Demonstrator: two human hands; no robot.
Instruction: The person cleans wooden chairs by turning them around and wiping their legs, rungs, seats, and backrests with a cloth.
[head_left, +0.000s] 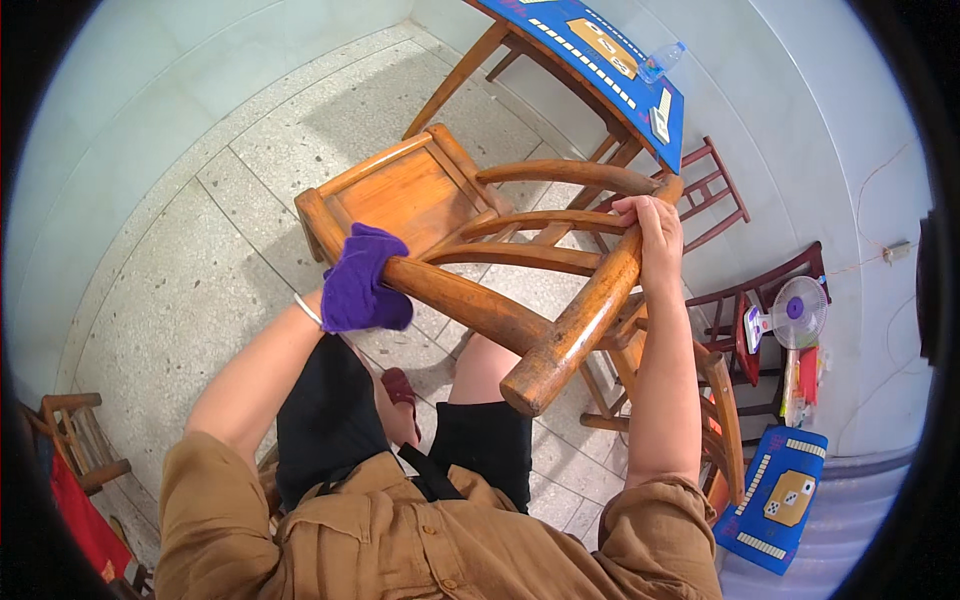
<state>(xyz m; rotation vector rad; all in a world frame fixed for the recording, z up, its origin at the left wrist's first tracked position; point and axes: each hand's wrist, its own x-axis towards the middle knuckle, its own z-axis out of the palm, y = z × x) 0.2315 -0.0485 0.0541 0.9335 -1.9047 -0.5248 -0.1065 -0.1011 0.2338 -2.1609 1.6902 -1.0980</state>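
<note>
A brown wooden chair (492, 308) tilts in front of me, its backrest toward me and its seat farther off. A purple cloth (366, 278) wraps one of its rounded posts at the left. My left hand (322, 300) is mostly hidden by this cloth, closed with it around the post. On the right, my right hand (656, 236) grips the thick top rail of the backrest near its far end, fingers curled over the wood. The rail's near end points toward my lap.
Beyond the chair stands a table with a blue game mat (560, 40) and a plastic bottle (662, 62). Dark red chairs (715, 195), a white fan (800, 312) and another wooden chair (722, 420) are at right. A stool-like wooden frame (85, 440) stands at left.
</note>
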